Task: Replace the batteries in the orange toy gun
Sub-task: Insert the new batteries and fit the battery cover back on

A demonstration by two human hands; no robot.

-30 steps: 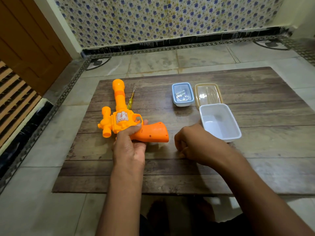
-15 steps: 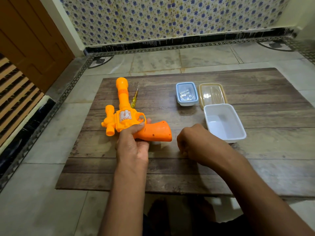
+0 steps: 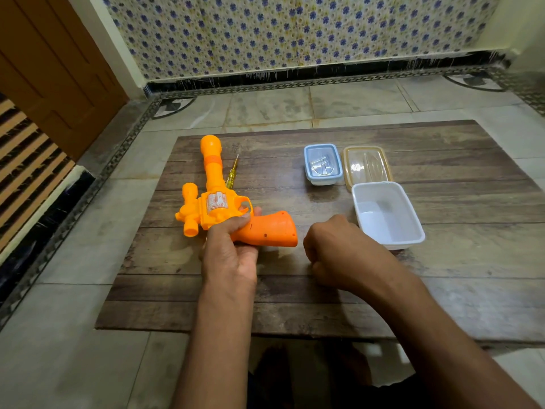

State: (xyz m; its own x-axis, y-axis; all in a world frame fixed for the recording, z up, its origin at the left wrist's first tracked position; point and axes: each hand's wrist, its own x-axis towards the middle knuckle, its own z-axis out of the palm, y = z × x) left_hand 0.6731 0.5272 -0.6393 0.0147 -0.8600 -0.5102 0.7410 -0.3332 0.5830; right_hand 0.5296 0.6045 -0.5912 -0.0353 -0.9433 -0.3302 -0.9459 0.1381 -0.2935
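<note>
The orange toy gun (image 3: 216,199) lies flat on the low wooden table (image 3: 324,290), barrel pointing away from me, grip pointing right. My left hand (image 3: 230,246) is closed around the gun where the body meets the grip. My right hand (image 3: 333,249) rests as a fist on the table just right of the grip's end, not touching the gun; I cannot see anything in it. A yellow-handled screwdriver (image 3: 232,172) lies beside the barrel, partly hidden by it.
A small blue-rimmed box (image 3: 323,163) with a clear lid stands at the back, a tan-rimmed clear lid (image 3: 367,166) lies next to it, and an open white container (image 3: 386,214) sits right of my right hand. Tiled floor surrounds the table.
Both hands and the gun keep their places; only the camera view shifts slightly.
</note>
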